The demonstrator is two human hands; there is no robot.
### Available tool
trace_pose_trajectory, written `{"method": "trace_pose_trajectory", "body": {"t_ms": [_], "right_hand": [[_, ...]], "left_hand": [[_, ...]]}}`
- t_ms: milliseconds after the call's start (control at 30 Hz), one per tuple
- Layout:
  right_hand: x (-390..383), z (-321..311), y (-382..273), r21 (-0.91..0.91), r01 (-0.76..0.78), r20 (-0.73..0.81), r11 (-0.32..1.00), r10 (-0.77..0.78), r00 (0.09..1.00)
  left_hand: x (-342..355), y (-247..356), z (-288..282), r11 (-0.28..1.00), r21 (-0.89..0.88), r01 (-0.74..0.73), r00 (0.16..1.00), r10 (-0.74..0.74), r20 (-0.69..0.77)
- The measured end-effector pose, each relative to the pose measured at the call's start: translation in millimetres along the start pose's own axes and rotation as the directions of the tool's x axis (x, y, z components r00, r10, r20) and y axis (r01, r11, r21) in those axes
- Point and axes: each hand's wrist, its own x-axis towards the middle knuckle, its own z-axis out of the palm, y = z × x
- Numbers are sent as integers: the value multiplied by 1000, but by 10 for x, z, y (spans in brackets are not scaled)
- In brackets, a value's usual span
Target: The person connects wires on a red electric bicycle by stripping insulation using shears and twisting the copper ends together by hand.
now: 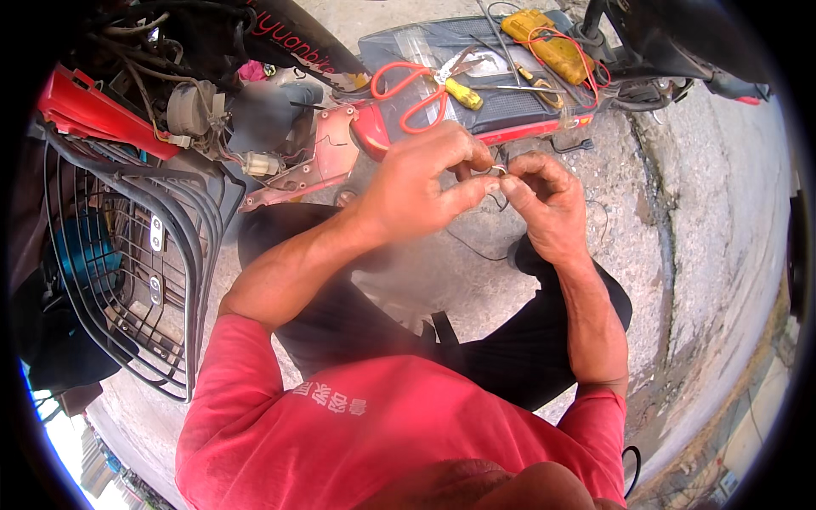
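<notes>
Both my hands meet in front of me above the ground, fingertips almost touching. My left hand is closed in a pinch on a thin wire. Thumb and fingers of my right hand pinch the same wire from the other side. A short dark loop of it shows just under the fingertips; the fingers cover the rest. Beyond my hands, scissors with red-orange handles lie on the scooter's dark footboard. Beside them is a screwdriver with a yellow handle.
A yellow multimeter-like device with red leads lies farther along the footboard. At left are a black wire basket, a red body panel and exposed wiring around a round grey part. A black plug lies on the concrete.
</notes>
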Motion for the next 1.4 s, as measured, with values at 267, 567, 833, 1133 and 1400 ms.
{"method": "trace_pose_trajectory", "body": {"t_ms": [267, 567, 833, 1133, 1400], "right_hand": [[8, 48, -42, -167, 130, 59, 977, -122, 991], [-1, 55, -1, 82, 15, 2, 997, -15, 1000], [16, 36, 31, -116, 80, 35, 990, -76, 996], [6, 37, -68, -245, 120, 103, 962, -97, 990], [-22, 47, 10, -53, -5, 88, 999, 10, 996]], "left_hand": [[23, 9, 8, 982, -62, 178, 984, -176, 28], [16, -4, 0, 983, -53, 177, 983, -174, 54], [38, -50, -30, 993, 119, 26, 992, -40, 119], [32, -49, -102, 974, 216, -64, 976, 16, 219], [56, 41, -103, 962, 115, 248, 922, -271, 276]]}}
